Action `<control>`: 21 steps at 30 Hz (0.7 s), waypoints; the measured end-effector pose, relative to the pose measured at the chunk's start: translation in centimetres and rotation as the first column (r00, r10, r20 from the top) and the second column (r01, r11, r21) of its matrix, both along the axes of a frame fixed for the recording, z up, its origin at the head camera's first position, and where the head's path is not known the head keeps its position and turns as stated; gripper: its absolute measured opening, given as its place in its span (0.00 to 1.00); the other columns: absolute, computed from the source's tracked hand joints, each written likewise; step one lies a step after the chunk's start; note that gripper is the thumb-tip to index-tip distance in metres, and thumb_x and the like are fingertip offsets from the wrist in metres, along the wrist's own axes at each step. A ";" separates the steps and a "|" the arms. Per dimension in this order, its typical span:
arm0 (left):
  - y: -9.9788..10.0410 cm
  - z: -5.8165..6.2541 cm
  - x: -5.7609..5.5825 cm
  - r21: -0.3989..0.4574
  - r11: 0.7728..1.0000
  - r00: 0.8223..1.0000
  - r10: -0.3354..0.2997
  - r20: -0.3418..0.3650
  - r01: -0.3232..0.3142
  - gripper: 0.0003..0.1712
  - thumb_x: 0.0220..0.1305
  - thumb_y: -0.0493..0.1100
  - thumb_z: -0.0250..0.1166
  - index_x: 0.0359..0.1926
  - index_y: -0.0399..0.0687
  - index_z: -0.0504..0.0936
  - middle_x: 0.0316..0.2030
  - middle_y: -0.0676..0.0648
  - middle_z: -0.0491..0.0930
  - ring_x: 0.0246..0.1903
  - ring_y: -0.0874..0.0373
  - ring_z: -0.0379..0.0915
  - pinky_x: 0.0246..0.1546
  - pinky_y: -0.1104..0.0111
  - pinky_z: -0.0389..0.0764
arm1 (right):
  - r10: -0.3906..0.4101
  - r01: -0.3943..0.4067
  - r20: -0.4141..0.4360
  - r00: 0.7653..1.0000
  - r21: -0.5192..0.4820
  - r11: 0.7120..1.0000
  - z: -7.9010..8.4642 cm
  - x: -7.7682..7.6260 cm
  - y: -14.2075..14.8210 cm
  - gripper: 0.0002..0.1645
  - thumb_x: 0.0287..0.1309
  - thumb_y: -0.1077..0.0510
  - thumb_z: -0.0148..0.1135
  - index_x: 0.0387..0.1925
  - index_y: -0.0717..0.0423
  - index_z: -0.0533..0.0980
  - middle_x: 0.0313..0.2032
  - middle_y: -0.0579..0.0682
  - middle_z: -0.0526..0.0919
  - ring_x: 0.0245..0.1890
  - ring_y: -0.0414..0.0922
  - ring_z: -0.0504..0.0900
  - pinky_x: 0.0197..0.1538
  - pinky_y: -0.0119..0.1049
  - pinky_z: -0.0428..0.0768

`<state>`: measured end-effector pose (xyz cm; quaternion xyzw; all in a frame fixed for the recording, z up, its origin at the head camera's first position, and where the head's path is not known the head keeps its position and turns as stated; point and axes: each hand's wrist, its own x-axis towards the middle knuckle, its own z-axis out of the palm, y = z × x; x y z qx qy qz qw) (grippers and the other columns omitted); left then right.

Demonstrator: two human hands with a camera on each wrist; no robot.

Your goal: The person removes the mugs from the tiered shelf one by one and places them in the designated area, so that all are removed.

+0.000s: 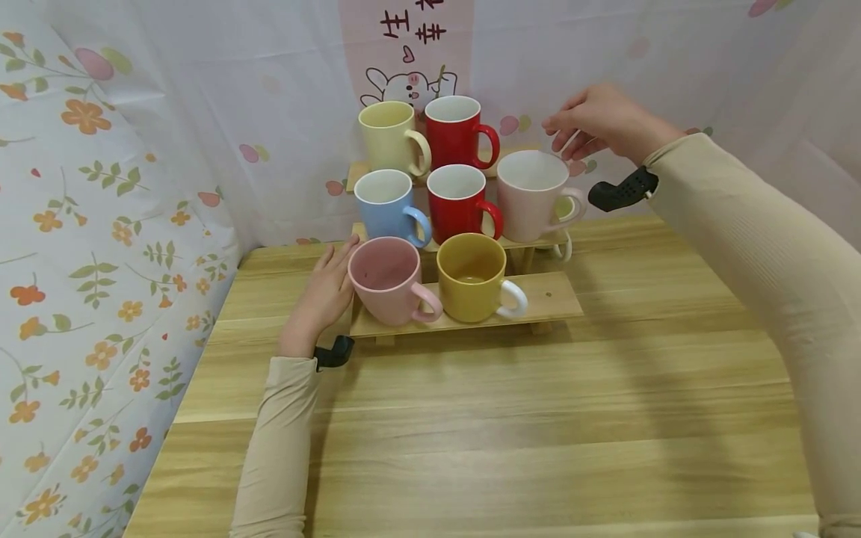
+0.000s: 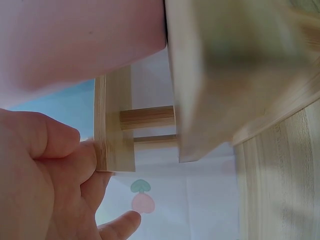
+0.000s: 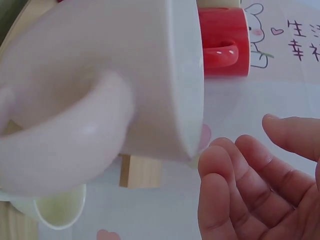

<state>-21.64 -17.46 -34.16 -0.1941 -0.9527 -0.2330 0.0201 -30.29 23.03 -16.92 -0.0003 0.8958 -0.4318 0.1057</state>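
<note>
My left hand (image 1: 327, 288) rests against the left end of a three-tier wooden rack (image 1: 551, 295), fingertips touching the middle board's end (image 2: 102, 157). Beside it is a pink mug (image 1: 386, 291) on the lowest tier, with a light blue mug (image 1: 385, 213) one tier up. My right hand (image 1: 599, 119) is raised with nothing in it, fingers loosely bent, just past the rim of a pale pink mug (image 1: 528, 202). That mug stands at the right end of the middle tier, handle toward the right.
A mustard mug (image 1: 471, 288) with a white handle is on the bottom tier. A red mug (image 1: 454, 209) stands mid-tier; a pale yellow mug (image 1: 390, 138) and another red mug (image 1: 451, 134) are on top. A white cup (image 3: 60, 210) sits low behind the rack, near the curtain (image 1: 282, 112).
</note>
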 end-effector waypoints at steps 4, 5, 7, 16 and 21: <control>0.0 0.0 0.0 -0.002 1.000 1.000 -0.006 -0.008 0.006 0.29 0.77 0.47 0.36 0.73 0.43 0.54 0.75 0.45 0.47 0.74 0.40 0.34 0.75 0.53 0.36 | -0.004 0.004 -0.005 1.000 0.031 0.999 0.3 -0.5 -0.7 0.18 0.62 0.45 0.59 0.43 0.55 0.75 0.22 0.41 0.82 0.23 0.40 0.82 0.31 0.30 0.84; 0.0 0.0 0.0 -0.002 1.000 1.000 -0.006 -0.008 0.006 0.29 0.77 0.47 0.36 0.73 0.43 0.54 0.75 0.45 0.47 0.74 0.40 0.34 0.75 0.53 0.36 | -0.005 0.005 -0.005 1.000 0.037 0.999 0.4 -0.6 -0.8 0.19 0.62 0.45 0.58 0.44 0.55 0.75 0.22 0.41 0.82 0.22 0.40 0.82 0.31 0.29 0.84; 0.0 -0.1 -0.1 -0.001 1.000 1.000 -0.007 -0.008 0.007 0.29 0.77 0.47 0.36 0.73 0.43 0.54 0.75 0.45 0.47 0.74 0.41 0.34 0.75 0.54 0.36 | -0.014 0.014 -0.001 1.000 0.042 0.999 0.5 -0.8 -1.0 0.19 0.63 0.45 0.58 0.45 0.55 0.74 0.21 0.41 0.82 0.22 0.40 0.82 0.31 0.29 0.84; 0.0 -0.2 -0.3 0.006 1.000 1.000 -0.002 0.002 0.002 0.29 0.77 0.48 0.35 0.74 0.44 0.54 0.75 0.46 0.46 0.74 0.40 0.33 0.75 0.52 0.37 | -0.017 0.016 0.028 0.999 0.064 0.998 0.8 -1.8 -1.6 0.20 0.63 0.44 0.58 0.46 0.55 0.74 0.21 0.41 0.82 0.22 0.40 0.82 0.31 0.28 0.84; -0.1 -0.4 -0.3 0.011 1.000 1.000 -0.003 -0.003 0.003 0.29 0.77 0.48 0.36 0.73 0.44 0.54 0.75 0.46 0.46 0.74 0.41 0.34 0.75 0.52 0.37 | -0.011 0.009 0.021 1.000 0.115 0.993 0.9 -2.2 -2.5 0.24 0.61 0.42 0.59 0.49 0.54 0.75 0.23 0.41 0.82 0.25 0.41 0.83 0.34 0.28 0.85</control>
